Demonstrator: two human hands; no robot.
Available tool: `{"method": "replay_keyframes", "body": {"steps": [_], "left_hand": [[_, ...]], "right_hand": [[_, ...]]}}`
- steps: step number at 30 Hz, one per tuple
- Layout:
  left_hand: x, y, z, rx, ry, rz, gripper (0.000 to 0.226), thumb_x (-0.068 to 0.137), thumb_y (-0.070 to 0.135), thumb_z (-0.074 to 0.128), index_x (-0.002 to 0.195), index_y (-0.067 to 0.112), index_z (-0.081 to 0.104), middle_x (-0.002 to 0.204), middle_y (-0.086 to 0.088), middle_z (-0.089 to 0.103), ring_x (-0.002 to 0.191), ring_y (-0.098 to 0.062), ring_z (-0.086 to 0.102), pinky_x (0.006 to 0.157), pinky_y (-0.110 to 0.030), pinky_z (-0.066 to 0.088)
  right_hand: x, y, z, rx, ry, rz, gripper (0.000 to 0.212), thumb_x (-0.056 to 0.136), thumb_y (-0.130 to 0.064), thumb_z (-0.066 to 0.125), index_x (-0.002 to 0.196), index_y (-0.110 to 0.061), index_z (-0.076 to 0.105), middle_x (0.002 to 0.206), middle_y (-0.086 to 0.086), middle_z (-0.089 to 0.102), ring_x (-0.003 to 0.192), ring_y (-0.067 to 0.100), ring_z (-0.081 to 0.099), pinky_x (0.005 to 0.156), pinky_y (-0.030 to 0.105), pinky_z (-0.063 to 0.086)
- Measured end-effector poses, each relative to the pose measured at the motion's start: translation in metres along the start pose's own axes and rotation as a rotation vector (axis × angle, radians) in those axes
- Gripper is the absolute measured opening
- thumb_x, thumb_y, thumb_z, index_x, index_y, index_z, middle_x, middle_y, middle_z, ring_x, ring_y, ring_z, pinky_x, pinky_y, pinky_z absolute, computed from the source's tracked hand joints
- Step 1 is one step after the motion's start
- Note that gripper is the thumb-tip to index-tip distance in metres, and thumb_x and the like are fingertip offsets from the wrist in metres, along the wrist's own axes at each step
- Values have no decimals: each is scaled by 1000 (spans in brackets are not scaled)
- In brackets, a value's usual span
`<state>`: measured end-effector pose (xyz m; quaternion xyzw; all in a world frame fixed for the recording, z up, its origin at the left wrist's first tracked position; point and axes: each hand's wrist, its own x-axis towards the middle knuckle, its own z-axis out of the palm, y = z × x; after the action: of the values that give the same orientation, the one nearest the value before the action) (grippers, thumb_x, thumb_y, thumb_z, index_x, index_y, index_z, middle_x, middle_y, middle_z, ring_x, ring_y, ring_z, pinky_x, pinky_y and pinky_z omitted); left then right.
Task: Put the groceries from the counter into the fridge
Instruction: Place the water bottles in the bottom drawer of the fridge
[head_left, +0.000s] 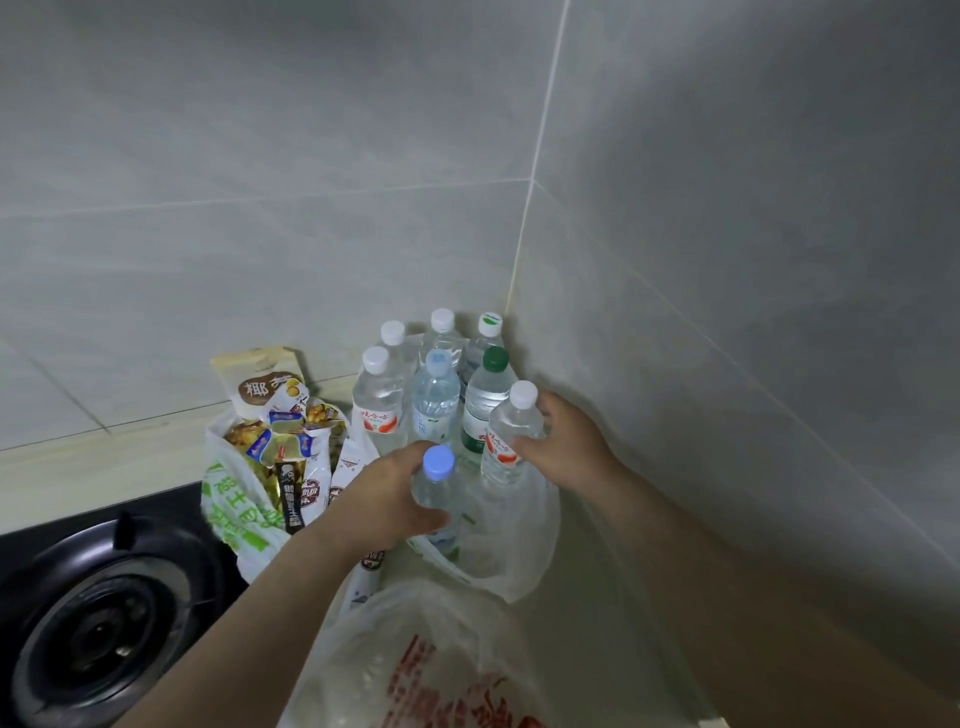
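Several clear water bottles stand in the counter's corner against the tiled walls. My left hand (387, 499) grips a small bottle with a pale blue cap (438, 486) at the front of the group. My right hand (566, 441) grips a white-capped bottle with a red label (509, 431) at the right. Behind them stand a green-capped bottle (488, 400) and other white-capped bottles (378, 400). A plastic bag of snack packets (275, 457) sits left of the bottles.
A black gas burner (98, 618) lies at the lower left. A translucent plastic bag with red print (431, 670) sits on the counter near me, and another thin bag (519, 545) lies under the bottles. Tiled walls close the corner behind and right.
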<state>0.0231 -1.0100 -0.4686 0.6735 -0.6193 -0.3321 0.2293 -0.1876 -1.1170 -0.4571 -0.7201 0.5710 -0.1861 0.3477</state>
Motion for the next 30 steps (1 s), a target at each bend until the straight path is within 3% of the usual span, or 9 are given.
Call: {"method": "replay_keyframes", "body": {"steps": [6,15,19,24,30], "left_hand": [[5,-6,6,11,-23,-70,74,67,25,88,130,31,50,115,16,56,107,-11,54,90,-25,45],[7,-7,9,-28,41,-80,67,64,24,89,123,33,57,105,19,58,98,-8,58,82,-21,44],[3,-6,8,-143,104,-89,61,62,21,90,110,42,59,94,30,61,85,9,60,73,-12,46],[0,6,-3,-280,205,-35,56,61,19,90,107,38,63,94,19,71,83,6,65,74,-14,52],[-9,33,-27,-474,297,41,60,63,5,87,109,34,62,94,18,72,85,1,68,74,-18,55]], "right_hand": [[9,7,13,62,35,45,55,70,-37,80,121,-31,60,111,-15,66,101,8,63,86,27,49],[13,12,25,125,108,78,52,63,-39,84,111,-30,65,102,-13,71,94,8,67,85,28,55],[1,7,21,171,106,63,40,68,-33,86,104,-29,68,95,-14,72,85,-2,67,74,19,52],[-16,-4,3,228,154,0,40,63,-36,87,96,-42,65,92,-20,72,85,-5,67,78,20,55],[-39,-33,-34,249,229,-61,52,69,-29,86,115,-34,61,103,-17,69,92,0,67,83,24,55]]}}
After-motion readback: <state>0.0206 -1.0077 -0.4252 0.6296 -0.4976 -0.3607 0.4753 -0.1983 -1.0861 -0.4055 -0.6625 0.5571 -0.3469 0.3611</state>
